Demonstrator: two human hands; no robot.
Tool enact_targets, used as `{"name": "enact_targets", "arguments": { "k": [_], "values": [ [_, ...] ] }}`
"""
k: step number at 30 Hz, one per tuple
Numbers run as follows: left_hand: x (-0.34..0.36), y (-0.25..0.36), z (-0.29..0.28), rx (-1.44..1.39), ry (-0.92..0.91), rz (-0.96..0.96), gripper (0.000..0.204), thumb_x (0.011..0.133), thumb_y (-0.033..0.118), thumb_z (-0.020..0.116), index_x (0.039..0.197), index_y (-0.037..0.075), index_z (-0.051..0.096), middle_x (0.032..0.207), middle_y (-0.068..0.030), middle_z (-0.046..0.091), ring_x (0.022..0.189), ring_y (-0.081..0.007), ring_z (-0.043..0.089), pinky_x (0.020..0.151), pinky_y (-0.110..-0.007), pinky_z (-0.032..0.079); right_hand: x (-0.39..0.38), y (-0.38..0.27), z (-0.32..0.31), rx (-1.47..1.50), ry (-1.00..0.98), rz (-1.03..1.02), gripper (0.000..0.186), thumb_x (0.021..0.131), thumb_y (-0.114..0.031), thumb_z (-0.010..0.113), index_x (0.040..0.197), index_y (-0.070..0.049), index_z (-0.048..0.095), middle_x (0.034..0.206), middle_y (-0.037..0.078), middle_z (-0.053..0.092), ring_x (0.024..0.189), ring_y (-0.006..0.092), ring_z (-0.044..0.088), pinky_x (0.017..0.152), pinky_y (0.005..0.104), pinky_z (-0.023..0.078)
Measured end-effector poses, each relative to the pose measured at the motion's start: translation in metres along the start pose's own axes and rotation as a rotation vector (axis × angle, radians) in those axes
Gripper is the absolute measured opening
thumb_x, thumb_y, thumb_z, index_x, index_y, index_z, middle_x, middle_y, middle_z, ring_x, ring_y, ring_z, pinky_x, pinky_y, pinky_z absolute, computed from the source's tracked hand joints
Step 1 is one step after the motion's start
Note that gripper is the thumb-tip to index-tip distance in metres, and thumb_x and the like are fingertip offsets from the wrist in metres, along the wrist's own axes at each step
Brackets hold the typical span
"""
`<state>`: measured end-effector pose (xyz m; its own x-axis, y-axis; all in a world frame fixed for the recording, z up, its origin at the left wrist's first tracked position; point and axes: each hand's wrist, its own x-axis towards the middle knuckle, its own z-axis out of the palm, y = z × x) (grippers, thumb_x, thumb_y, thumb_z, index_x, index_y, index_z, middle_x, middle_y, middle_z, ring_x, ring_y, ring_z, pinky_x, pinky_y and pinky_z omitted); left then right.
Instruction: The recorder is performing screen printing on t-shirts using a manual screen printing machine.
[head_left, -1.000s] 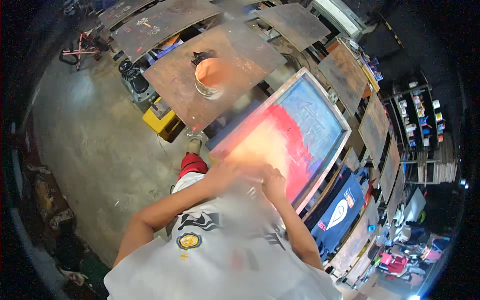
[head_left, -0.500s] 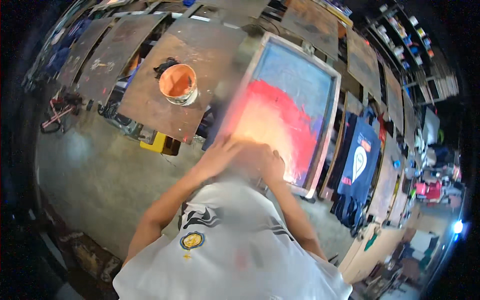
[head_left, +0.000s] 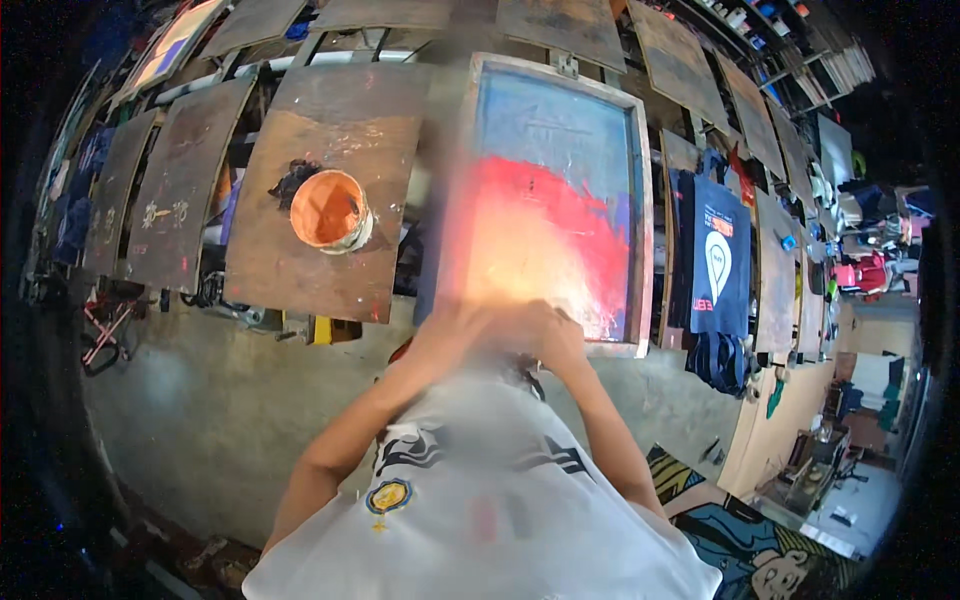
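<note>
Both hands are close together at the near end of a wooden-framed printing screen (head_left: 645, 230). Its mesh (head_left: 545, 115) looks blue-grey at the far end, with a broad smear of red ink (head_left: 530, 200) across the near part. My left hand (head_left: 450, 338) is at the screen's near left corner, fingers bent inward and partly lost in a blurred patch. My right hand (head_left: 560, 335) is curled closed over the near edge. Blur and glare between the hands hide whatever they grip.
Left of the screen, an orange-lined bucket (head_left: 330, 210) stands on a brown board (head_left: 325, 110), a dark crumpled rag (head_left: 295, 187) beside it. To the right hangs a printed navy tote bag (head_left: 718, 255). More boards (head_left: 185, 190) line both sides. Shelves of containers (head_left: 765, 25) stand at far right.
My view has turned, so the screen now appears straighter and the bucket lower and further left. My hands stay at the screen's near end, close together.
</note>
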<state>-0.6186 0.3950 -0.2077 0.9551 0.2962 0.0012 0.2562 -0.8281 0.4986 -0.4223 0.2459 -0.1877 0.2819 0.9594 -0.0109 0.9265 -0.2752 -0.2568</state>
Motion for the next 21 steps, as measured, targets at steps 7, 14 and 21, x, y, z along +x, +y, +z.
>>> {"name": "enact_targets", "arguments": {
  "k": [7, 14, 21],
  "values": [
    [0.011, -0.011, -0.017, 0.022, 0.016, 0.012, 0.049, 0.086, 0.012, 0.060, 0.135, 0.012, 0.053, 0.132, -0.0125, 0.052, 0.106, -0.0375, 0.060, 0.090, -0.047, 0.050, 0.028, -0.011, -0.002, -0.012, -0.032, 0.045, 0.030, 0.083, -0.015, 0.063, 0.113, -0.015, 0.061, 0.116, 0.002, 0.063, 0.086, 0.0291, 0.065, 0.070, 0.0388, 0.056],
    [-0.003, -0.011, -0.009, -0.005, -0.023, 0.132, 0.048, 0.087, 0.018, 0.065, 0.132, 0.011, 0.052, 0.126, -0.0141, 0.052, 0.104, -0.0373, 0.061, 0.085, -0.047, 0.052, 0.004, -0.016, -0.005, 0.031, -0.063, 0.068, 0.026, 0.085, -0.019, 0.065, 0.110, -0.013, 0.062, 0.111, 0.003, 0.065, 0.086, 0.0294, 0.065, 0.072, 0.0399, 0.056],
    [0.009, -0.021, -0.011, -0.014, 0.054, 0.098, 0.049, 0.086, 0.014, 0.065, 0.133, 0.009, 0.051, 0.128, -0.0151, 0.051, 0.103, -0.0388, 0.061, 0.085, -0.047, 0.053, 0.024, -0.012, -0.006, 0.024, -0.020, 0.045, 0.022, 0.087, -0.023, 0.065, 0.107, -0.015, 0.064, 0.108, 0.003, 0.066, 0.089, 0.0284, 0.068, 0.073, 0.0398, 0.056]
  ]
}}
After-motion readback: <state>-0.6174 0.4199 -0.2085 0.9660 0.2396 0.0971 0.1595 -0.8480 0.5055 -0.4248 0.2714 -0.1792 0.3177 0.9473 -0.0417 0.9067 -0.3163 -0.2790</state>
